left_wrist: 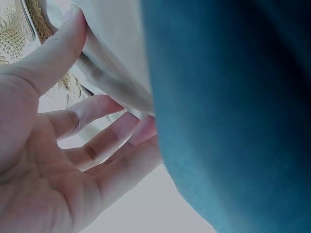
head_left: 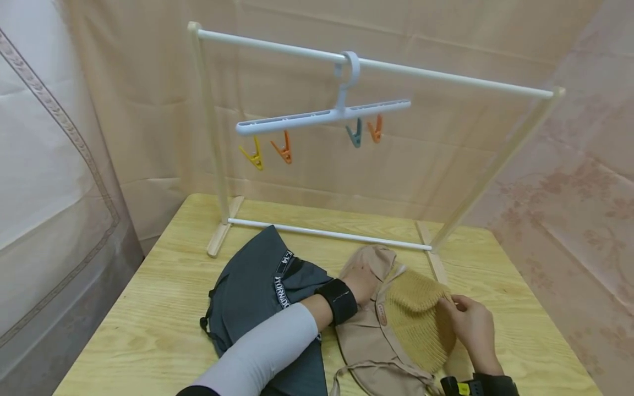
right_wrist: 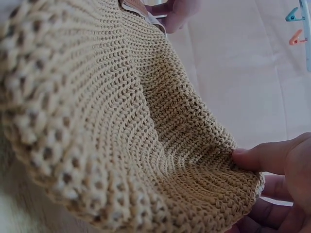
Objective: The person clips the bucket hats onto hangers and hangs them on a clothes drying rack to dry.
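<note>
A beige hat (head_left: 359,341) lies on the bench (head_left: 134,335), nearer the right edge than the left. The right hand (head_left: 470,324) pinches its knitted part (head_left: 416,308); the left hand (head_left: 360,283) grips its cloth. Toward the left edge lies a dark hat (head_left: 252,275).

1. Left hand (head_left: 360,283): fingertips are indistinct in the head view; in the left wrist view, some disappear behind the beige hat (head_left: 358,336).
2. Right hand (head_left: 474,327): lower fingertips are hidden behind the knitted part (head_left: 418,311) in the right wrist view; the right edge cuts off the hand.
3. Dark grey hat (head_left: 247,289), left of the left hand: partly covered by the sleeve (head_left: 267,349); cut off at the bottom edge.
4. Label (head_left: 382,314), between the hands: wording is too small to read.
5. Dark blue mass (left_wrist: 233,111), beside the left fingertips: blurred, cut off, not identifiable.
6. Wrist device (head_left: 463,388), below the right hand: cut off.
</note>
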A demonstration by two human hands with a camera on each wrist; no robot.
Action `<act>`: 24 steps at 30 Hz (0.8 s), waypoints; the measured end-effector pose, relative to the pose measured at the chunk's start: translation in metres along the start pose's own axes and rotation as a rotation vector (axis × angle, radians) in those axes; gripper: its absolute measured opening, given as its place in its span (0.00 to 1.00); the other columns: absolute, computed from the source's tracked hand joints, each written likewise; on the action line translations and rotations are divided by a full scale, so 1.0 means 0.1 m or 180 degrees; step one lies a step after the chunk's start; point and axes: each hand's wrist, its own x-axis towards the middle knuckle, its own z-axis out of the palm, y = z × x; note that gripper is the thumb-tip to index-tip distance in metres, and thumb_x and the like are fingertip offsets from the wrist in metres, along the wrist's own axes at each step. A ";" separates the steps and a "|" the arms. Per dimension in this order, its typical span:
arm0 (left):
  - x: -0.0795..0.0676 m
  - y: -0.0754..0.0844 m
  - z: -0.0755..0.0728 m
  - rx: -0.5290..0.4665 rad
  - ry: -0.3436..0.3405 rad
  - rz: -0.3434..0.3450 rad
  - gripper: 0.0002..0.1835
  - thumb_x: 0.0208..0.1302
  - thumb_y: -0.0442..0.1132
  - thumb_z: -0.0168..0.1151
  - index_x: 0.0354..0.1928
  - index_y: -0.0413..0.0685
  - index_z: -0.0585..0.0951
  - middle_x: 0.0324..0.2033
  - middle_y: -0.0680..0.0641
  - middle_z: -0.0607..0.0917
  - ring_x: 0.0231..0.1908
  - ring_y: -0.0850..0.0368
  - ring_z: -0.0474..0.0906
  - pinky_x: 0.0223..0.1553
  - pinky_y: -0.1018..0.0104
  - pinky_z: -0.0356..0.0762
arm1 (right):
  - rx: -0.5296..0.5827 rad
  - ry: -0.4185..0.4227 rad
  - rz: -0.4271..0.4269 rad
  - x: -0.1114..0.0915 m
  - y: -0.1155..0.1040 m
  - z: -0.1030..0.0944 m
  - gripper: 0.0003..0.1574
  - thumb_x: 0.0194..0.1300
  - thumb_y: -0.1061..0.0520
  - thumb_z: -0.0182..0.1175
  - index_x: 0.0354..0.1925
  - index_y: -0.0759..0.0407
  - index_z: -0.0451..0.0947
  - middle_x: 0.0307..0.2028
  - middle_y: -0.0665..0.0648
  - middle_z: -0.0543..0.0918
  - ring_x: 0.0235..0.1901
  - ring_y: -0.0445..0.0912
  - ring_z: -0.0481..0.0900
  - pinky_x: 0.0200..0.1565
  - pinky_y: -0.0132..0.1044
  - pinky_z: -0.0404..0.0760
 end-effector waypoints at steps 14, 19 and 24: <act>-0.08 -0.02 -0.08 -0.0112 -0.0084 -0.0087 0.23 0.55 0.47 0.72 0.54 0.52 0.83 0.60 0.46 0.77 0.51 0.57 0.77 0.52 0.66 0.75 | -0.0018 0.0200 -0.0121 0.00 -0.08 0.00 0.28 0.67 0.48 0.61 0.49 0.74 0.80 0.38 0.74 0.85 0.35 0.63 0.83 0.30 0.45 0.79; -0.09 -0.01 -0.07 -0.0104 -0.0035 -0.0040 0.22 0.53 0.48 0.73 0.51 0.51 0.84 0.59 0.46 0.79 0.46 0.58 0.78 0.48 0.68 0.76 | -0.0029 0.0348 -0.0167 -0.01 -0.09 0.01 0.26 0.65 0.50 0.63 0.47 0.74 0.81 0.36 0.74 0.85 0.32 0.62 0.83 0.29 0.45 0.78; -0.07 -0.01 -0.07 -0.0052 -0.0028 -0.0023 0.21 0.57 0.46 0.70 0.53 0.51 0.83 0.61 0.45 0.77 0.50 0.57 0.78 0.49 0.67 0.77 | -0.0034 0.0415 -0.0201 0.00 -0.09 0.01 0.25 0.65 0.51 0.63 0.46 0.74 0.81 0.34 0.73 0.85 0.29 0.60 0.83 0.27 0.43 0.77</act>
